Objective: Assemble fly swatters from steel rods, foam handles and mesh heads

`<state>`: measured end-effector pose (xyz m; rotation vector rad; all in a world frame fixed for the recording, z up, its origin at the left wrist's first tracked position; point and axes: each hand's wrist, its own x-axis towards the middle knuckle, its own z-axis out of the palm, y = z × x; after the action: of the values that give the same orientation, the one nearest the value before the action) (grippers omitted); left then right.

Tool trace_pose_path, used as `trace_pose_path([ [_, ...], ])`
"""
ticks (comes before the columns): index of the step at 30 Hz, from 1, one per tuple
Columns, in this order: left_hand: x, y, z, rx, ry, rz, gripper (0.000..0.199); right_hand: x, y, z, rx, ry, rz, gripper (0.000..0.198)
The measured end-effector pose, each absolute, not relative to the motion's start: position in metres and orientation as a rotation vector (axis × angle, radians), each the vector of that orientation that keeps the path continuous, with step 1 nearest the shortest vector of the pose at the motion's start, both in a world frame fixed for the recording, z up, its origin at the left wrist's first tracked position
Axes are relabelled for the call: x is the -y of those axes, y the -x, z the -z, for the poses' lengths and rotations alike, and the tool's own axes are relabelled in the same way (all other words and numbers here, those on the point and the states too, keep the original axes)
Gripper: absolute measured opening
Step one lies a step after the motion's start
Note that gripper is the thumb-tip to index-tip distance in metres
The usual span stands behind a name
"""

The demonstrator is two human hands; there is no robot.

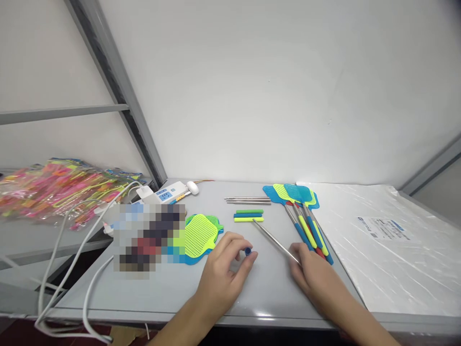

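Observation:
My left hand (223, 271) is closed, with thumb and fingers around a blue handle sleeve (248, 251) seen end-on; its hollow opening faces right, and the rest is hidden by the fingers. In my right hand (317, 276) is a thin metal rod (275, 240), slanting up to the left. The rod's far tip appears by a yellow sleeve (248, 219), which lies alongside a blue sleeve (245, 215) and a green sleeve (250, 211). Left of my left hand are loose perforated fly swatter heads (200, 235), yellow, green and blue. Swatters with handles (306, 223) lie beyond my right hand.
Several metal rods (248, 201) lie at the back of the grey table (266, 298). A white wrapped sheet (396, 269) covers the right side. At left are a power strip (167, 193), white cables (86, 307), a pixelated patch and bagged colourful items (68, 187).

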<state>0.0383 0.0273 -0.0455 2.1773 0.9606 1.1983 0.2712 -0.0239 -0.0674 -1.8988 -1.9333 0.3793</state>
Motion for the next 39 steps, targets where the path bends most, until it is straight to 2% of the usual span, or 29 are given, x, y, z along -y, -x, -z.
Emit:
trace_pose_path([
  [6, -0.03, -0.039, 0.044, -1.039, -2.208, -0.97, 0.014, 0.03, -0.276, 0.059, 1.45, 1.552, -0.753, 0.04],
  [10, -0.031, -0.04, 0.045, -1.066, -2.279, -0.895, 0.016, 0.024, -0.283, 0.054, 1.046, 1.155, -1.229, 0.035],
  [12, -0.031, -0.041, 0.047, -1.091, -2.302, -0.876, 0.017, 0.019, -0.283, 0.051, 0.924, 1.032, -1.361, 0.028],
  [15, -0.031, -0.041, 0.049, -1.091, -2.347, -0.851, 0.017, 0.008, -0.277, 0.037, 0.95, 1.011, -1.339, 0.021],
  [23, -0.031, -0.044, 0.052, -1.1, -2.447, -0.712, 0.014, -0.023, -0.249, -0.009, 1.486, 1.101, -1.059, 0.041],
  [28, -0.031, -0.045, 0.053, -1.084, -2.484, -0.71, 0.012, -0.032, -0.236, -0.007, 1.419, 1.015, -1.083, 0.044],
  [32, -0.031, -0.046, 0.054, -1.074, -2.485, -0.672, 0.01, -0.036, -0.233, 0.003, 1.404, 0.909, -1.216, 0.043],
  [39, -0.031, -0.047, 0.051, -1.071, -2.477, -0.61, 0.013, -0.033, -0.234, 0.011, 1.507, 1.019, -1.193, 0.038],
])
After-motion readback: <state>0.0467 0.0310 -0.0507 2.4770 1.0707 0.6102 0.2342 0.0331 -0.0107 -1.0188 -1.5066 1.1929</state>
